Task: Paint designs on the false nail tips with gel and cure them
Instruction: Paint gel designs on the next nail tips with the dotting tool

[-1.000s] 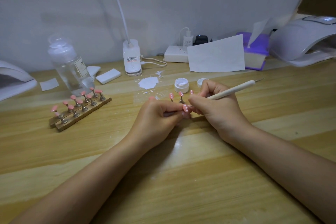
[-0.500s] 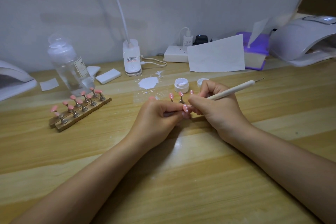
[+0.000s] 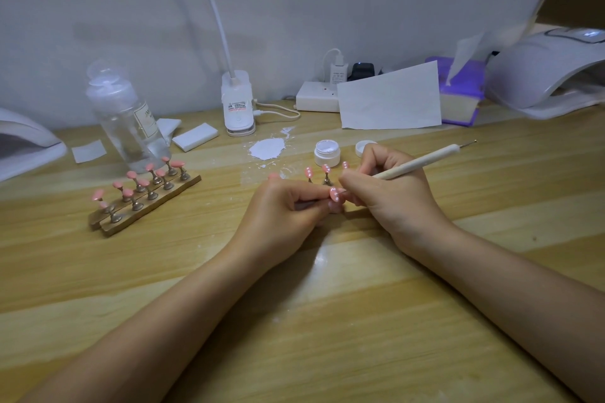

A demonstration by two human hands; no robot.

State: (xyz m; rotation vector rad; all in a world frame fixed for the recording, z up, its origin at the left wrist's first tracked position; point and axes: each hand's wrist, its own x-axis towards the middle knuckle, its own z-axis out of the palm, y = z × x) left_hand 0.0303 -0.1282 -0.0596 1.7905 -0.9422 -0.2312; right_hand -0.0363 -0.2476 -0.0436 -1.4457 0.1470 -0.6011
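my left hand [image 3: 281,209] pinches a pink white-dotted false nail tip [image 3: 334,194] on its stand. my right hand [image 3: 389,193] grips a white dotting pen [image 3: 422,162], fingers curled, tip on the nail.

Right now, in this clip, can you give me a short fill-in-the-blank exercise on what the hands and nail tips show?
1. The right hand grips a dotting tool with a ____ handle.
2. The nail tip pinched by the left hand is pink with ____ dots.
3. The open gel jar stands ____ the hands.

Missing words: white; white; behind
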